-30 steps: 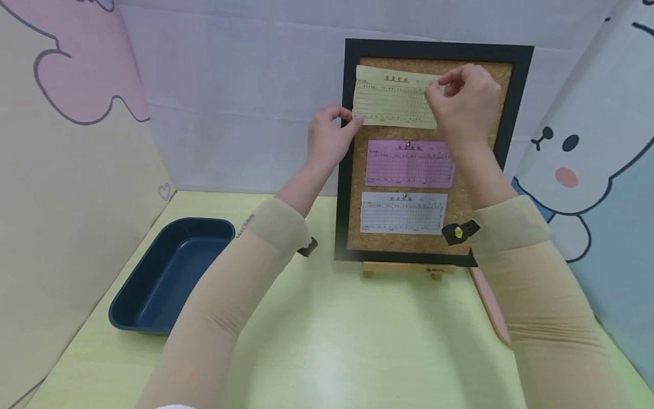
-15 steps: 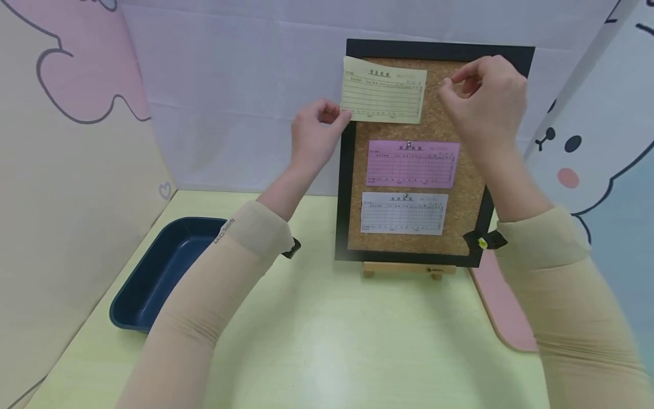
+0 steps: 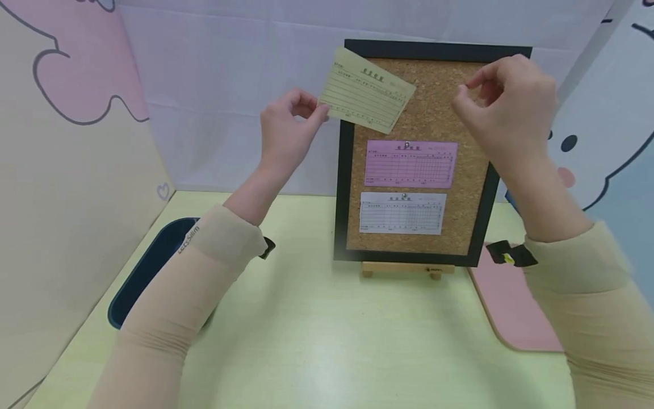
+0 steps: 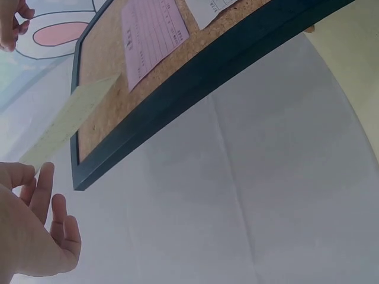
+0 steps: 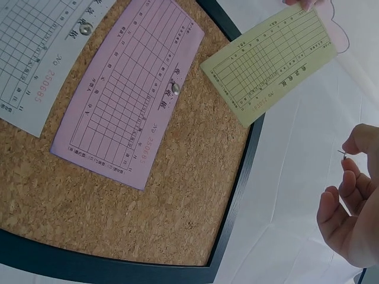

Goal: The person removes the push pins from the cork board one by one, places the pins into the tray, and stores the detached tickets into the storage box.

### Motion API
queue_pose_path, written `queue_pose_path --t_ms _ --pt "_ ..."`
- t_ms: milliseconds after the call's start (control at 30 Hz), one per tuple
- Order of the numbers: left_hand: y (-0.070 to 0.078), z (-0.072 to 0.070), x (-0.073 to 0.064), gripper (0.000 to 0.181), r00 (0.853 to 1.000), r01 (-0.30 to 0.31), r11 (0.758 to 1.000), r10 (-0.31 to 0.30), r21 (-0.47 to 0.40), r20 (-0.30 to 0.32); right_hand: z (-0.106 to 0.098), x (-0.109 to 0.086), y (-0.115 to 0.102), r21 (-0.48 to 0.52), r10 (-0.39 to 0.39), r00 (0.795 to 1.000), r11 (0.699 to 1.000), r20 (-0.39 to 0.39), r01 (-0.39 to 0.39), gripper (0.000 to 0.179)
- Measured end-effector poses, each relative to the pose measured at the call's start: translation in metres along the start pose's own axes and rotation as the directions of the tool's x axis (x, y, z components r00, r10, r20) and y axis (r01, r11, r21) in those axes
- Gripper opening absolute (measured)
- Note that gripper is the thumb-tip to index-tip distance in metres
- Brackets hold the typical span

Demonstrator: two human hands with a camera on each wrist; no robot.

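My left hand (image 3: 292, 132) pinches the lower left corner of a yellow receipt slip (image 3: 369, 91) between thumb and fingers. The slip is tilted and overlaps the upper left of the framed cork board (image 3: 439, 108) in the head view; the left wrist view shows it standing out from the cork. A small metal pushpin (image 5: 343, 154) sits between thumb and forefinger of my right hand (image 3: 511, 108), off the board's upper right side. Lower on the cork, a pink slip (image 3: 411, 165) and a white slip (image 3: 402, 213) hang, each held by a silver pushpin at its top.
The board leans on a small wooden easel (image 3: 409, 268) at the back of the pale table (image 3: 327, 341). At left stands a dark blue tray (image 3: 153, 267), partly behind my left sleeve. A pink board (image 3: 511, 301) lies at right, partly under my right forearm.
The yellow slip came away from the upper cork, moving left and tilting clockwise with my left hand. My right hand drew off the slip and moved right.
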State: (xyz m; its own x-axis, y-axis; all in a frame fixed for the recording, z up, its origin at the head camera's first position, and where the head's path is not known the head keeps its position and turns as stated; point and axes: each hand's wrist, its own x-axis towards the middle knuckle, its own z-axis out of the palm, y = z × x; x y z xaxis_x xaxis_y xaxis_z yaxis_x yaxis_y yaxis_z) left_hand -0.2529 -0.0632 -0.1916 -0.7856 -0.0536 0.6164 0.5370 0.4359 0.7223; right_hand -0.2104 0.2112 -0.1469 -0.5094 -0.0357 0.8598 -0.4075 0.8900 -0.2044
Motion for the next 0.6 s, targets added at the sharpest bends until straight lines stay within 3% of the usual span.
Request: queue_pose_path --t_ms 267,600 --pt "0.008 -0.026 -0.008 0.015 0.998 -0.066 0.995 0.067 0.078 -0.015 -0.017 -0.013 0.002 0.025 -0.016 1.0 1.0 0.003 0.016 0.034" --pt "0.016 -0.057 -0.019 0.019 0.983 -0.161 0.962 0.177 0.22 -0.053 -0.039 -0.02 0.003 -0.017 -0.032 0.999 0.999 0.021 0.033 0.031"
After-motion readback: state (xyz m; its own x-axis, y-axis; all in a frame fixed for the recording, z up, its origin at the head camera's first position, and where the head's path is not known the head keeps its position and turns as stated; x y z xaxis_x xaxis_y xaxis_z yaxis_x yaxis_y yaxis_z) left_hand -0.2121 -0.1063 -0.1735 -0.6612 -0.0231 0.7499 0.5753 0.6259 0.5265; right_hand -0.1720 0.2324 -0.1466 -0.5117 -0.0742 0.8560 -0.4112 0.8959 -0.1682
